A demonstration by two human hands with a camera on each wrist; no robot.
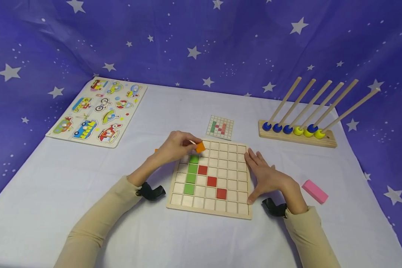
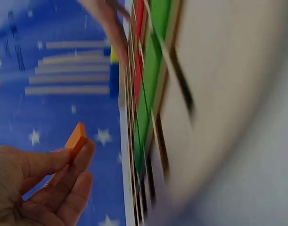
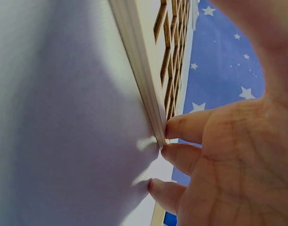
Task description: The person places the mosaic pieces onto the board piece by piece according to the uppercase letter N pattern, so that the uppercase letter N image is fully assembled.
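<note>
My left hand [image 1: 177, 147] pinches an orange square tile [image 1: 200, 147] between thumb and fingers, over the upper left of the wooden grid board [image 1: 209, 213]. The left wrist view shows the tile [image 2: 77, 140] raised at the fingertips. Set in the board are a column of green tiles [image 1: 190, 178] and three red tiles [image 1: 211, 181] in a diagonal. My right hand [image 1: 266, 176] is spread along the board's right side, thumb near the lower corner. In the right wrist view, fingertips [image 3: 174, 149] touch the board's edge.
Behind the board lies a small pattern card [image 1: 220, 127]. A vehicle peg puzzle [image 1: 120, 136] lies at the back left. A bead stand with upright rods [image 1: 296, 137] stands at the back right. A pink block [image 1: 315, 191] is right of my right hand. Something orange [image 1: 156, 150] peeks out behind my left wrist.
</note>
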